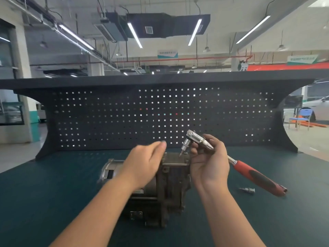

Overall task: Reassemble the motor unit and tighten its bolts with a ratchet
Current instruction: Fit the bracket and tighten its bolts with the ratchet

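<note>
The motor unit (160, 186) lies on the green bench mat (53, 202), under both hands. The left hand (144, 164) hovers relaxed above its housing; the right hand (209, 163) grips the ratchet (231, 160) near its head, bit tip over the unit's top plate. A loose socket (247, 190) lies to the right; behind stands a pegboard (106, 118).

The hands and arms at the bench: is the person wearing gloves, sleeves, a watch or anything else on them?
Nothing shows on them. The left hand and right hand are both bare, with no gloves, rings or tape. Both forearms are uncovered as far as the bottom edge of the picture, with no sleeve, cuff, watch or wristband in sight.
</note>
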{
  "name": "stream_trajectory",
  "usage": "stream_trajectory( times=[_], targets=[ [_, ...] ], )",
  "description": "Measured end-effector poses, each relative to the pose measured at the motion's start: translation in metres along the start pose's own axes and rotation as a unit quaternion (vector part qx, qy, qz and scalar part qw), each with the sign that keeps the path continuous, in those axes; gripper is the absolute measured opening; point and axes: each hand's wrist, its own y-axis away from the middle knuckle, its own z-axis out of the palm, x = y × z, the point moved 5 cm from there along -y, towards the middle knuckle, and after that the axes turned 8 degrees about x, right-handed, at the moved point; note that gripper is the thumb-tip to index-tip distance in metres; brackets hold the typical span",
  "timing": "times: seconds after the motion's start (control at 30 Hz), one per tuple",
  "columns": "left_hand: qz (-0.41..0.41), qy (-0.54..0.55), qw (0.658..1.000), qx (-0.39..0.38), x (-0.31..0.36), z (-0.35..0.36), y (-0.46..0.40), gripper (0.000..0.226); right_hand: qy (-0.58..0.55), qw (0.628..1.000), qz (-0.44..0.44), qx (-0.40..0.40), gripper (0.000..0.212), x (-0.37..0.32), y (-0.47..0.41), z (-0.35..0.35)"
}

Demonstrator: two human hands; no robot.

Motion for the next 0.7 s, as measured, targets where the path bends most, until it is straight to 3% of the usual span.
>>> stream_trajectory(
  times=[0.13,0.3,0.5,0.6,0.7],
  targets=[
    [-0.104,0.095,0.990,-0.034,-0.013,0.008,-0.031,0.072,-0.004,1.000,0.017,-0.001,0.021,0.001,-0.003,-0.001],
    [-0.109,0.072,0.985,-0.116,-0.007,0.030,-0.023,0.066,-0.002,1.000,0.031,0.003,0.016,0.001,-0.007,-0.003],
    [-0.173,0.028,0.951,-0.255,0.006,0.040,-0.031,0.101,0.044,0.998,-0.035,0.017,0.018,-0.016,-0.013,-0.008],
    [-0.170,0.036,0.961,-0.215,0.012,0.043,-0.034,0.109,0.044,0.998,-0.042,0.014,0.016,-0.019,-0.014,-0.006],
    [-0.170,0.117,0.963,-0.172,0.009,0.043,-0.028,0.095,0.059,0.997,-0.044,0.002,0.017,-0.021,-0.012,-0.002]
  ],
)
